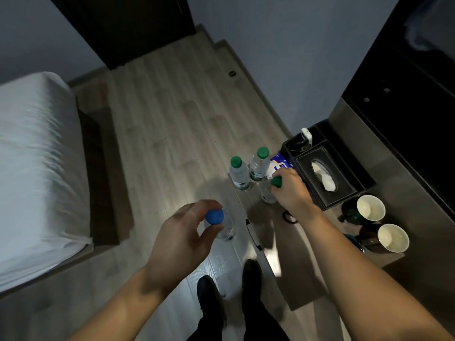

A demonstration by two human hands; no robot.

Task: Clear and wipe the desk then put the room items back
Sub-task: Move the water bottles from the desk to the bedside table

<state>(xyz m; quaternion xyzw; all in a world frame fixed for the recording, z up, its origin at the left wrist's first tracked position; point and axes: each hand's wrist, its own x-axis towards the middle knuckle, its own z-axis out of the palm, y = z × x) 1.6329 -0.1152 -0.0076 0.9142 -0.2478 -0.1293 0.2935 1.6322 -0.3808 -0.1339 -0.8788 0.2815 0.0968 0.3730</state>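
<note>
Two hands busy in my view, left hand (181, 236) gripping the blue-capped bottle (219, 223) over the floor, right hand (289, 187) curled round a green-capped bottle (270, 190) on the desk (290, 271) edge, beside the tissue box (327, 178).

two green-capped bottles (248, 172) upright at desk (290, 244) edge, third gripped, blue-capped bottle (220, 225) (clear) held off desk

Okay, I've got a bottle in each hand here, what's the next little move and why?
Probably lower the blue-capped bottle in your left hand onto the desk beside the two green-capped bottles. Your right hand grips the third green-capped bottle, which seems to stand there, while the blue-capped one hangs over the floor, off the desk edge.
</note>
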